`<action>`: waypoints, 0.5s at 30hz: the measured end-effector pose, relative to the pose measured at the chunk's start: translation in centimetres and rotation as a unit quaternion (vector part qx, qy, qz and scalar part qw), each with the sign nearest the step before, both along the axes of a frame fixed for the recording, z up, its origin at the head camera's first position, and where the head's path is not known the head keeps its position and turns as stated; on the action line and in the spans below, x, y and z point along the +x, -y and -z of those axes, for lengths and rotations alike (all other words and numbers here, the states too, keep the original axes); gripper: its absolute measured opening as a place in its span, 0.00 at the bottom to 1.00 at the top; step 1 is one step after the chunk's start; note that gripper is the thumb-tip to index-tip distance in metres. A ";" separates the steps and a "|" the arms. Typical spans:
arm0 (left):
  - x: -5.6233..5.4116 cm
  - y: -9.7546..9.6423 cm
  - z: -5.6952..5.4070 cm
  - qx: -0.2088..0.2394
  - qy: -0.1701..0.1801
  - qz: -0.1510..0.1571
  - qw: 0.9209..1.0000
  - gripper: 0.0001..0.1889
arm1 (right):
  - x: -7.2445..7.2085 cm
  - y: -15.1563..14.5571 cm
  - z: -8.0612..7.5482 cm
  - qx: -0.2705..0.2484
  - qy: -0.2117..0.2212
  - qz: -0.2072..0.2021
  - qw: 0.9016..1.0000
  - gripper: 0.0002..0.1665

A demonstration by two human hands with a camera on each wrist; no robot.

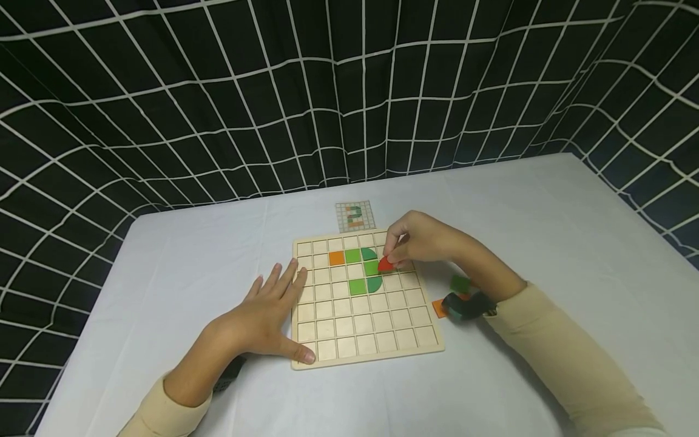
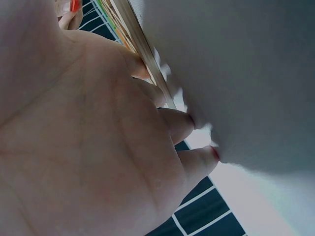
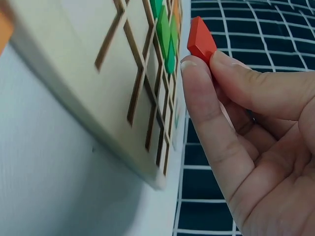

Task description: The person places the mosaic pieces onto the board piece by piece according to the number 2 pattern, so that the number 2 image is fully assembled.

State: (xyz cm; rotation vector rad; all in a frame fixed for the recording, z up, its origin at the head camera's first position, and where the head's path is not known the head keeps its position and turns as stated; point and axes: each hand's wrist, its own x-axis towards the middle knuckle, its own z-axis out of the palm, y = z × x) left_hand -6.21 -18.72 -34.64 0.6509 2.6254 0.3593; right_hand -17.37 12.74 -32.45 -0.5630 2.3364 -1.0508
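My right hand (image 1: 417,238) pinches a red quarter-round tile (image 1: 385,264) between thumb and index finger, over the wooden grid board (image 1: 327,328). In the right wrist view the red tile (image 3: 201,39) stands off the board's face. Set in the grid are an orange square (image 1: 336,258), several light green squares (image 1: 352,255) and two dark green quarter-round tiles (image 1: 374,284). My left hand (image 1: 262,318) is spread along the board's left edge, its thumb on the near left corner. The left wrist view shows the palm (image 2: 98,137) with fingers reaching the board's side.
A small pattern card (image 1: 355,216) lies just beyond the board's far edge. Right of the board, beneath my right wrist, are loose tiles, among them an orange one (image 1: 439,308) and a green one (image 1: 460,283). A black gridded curtain (image 1: 306,91) surrounds the white table (image 1: 229,243).
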 end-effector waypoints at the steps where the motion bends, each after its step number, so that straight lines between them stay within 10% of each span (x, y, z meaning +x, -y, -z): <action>1: 0.0 0.0 0.0 0.000 -0.001 0.000 1.000 0.76 | 0.1 0.2 0.0 0.000 0.003 -0.001 1.000 0.07; 15: -0.1 -0.1 0.1 -0.003 -0.004 -0.003 1.000 0.76 | 1.1 3.3 0.3 -0.038 0.020 -0.051 0.998 0.08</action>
